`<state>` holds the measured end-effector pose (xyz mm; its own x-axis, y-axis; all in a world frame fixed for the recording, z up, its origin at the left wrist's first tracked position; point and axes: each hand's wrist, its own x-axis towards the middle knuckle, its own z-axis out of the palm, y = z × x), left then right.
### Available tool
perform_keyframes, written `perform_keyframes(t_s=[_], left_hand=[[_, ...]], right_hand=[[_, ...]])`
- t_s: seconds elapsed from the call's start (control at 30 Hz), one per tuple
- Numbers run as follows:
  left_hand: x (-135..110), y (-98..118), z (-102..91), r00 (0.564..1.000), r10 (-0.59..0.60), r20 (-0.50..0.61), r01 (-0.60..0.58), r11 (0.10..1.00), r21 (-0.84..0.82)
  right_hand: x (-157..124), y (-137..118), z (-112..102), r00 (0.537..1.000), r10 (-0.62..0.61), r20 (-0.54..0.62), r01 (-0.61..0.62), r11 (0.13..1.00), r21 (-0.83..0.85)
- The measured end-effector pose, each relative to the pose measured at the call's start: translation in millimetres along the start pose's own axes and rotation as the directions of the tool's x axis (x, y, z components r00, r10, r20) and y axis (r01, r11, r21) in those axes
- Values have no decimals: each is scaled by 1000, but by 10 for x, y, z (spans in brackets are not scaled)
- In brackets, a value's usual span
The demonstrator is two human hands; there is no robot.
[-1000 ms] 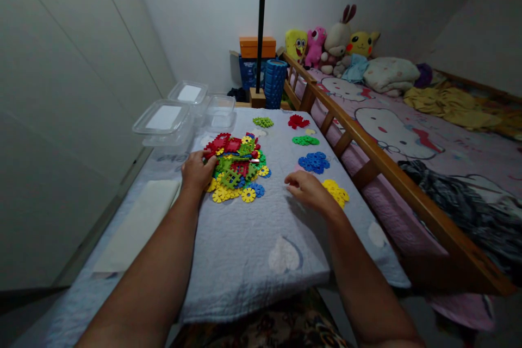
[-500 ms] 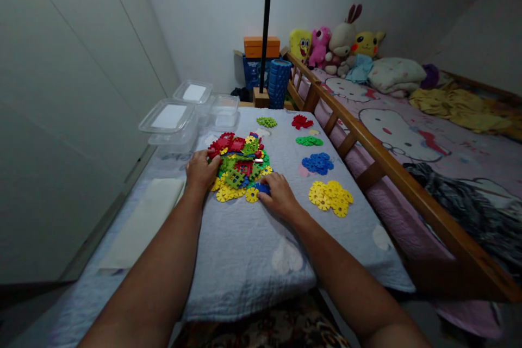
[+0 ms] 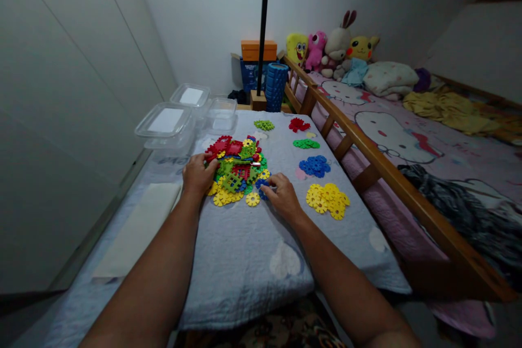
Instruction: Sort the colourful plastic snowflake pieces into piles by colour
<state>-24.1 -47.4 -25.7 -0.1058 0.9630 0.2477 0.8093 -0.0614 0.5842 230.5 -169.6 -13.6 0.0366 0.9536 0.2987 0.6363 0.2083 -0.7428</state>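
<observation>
A mixed heap of plastic building pieces lies mid-table: red and light green square lattice pieces on top, yellow, blue and green notched discs around and beneath. My left hand rests against the heap's left edge, thumb and fingers apart and gripping nothing that I can see. At the right front edge, my right hand pinches a blue notched disc between thumb and fingers. A single yellow disc lies flat just left of it.
Sorted groups lie to the right: yellow discs, blue discs, green discs, red pieces and light green pieces. Clear lidded containers and a white folded sheet are left. A wooden bed rail borders the right.
The blue piece at my right fingertips now shows as a disc facing upward. My left hand stays at the heap's edge. The whole view has shifted slightly.
</observation>
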Motion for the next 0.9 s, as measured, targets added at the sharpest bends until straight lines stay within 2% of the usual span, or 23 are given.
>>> perform_keyframes(t_s=[0.13, 0.27, 0.37, 0.47, 0.57, 0.77, 0.9], left_hand=[[-7, 19, -18, 1000, 6, 7, -6, 1000, -8], [-6, 17, -19, 1000, -3, 12, 3, 1000, -2], [-3, 7, -7, 1000, -4, 8, 4, 1000, 1], [-4, 3, -1, 1000, -1, 1, 1, 1000, -2], [-5, 6, -4, 1000, -9, -3, 9, 1000, -5], [2, 7, -9, 1000, -12, 6, 13, 1000, -13], [6, 0, -5, 1000, -9, 7, 9, 1000, -16]], right_hand=[[27, 20, -38, 999, -8, -48, 9, 1000, 11], [161, 77, -321, 994, 12, -105, -12, 1000, 5], [339, 209, -667, 982, 107, -154, -113, 993, -28], [525, 409, -990, 935, 232, -269, -264, 961, -88], [671, 633, -1187, 894, 288, -343, -362, 916, -174], [795, 969, -1262, 858, 406, -314, -483, 846, -226], [794, 1046, -1240, 866, 371, -335, -468, 839, -279]])
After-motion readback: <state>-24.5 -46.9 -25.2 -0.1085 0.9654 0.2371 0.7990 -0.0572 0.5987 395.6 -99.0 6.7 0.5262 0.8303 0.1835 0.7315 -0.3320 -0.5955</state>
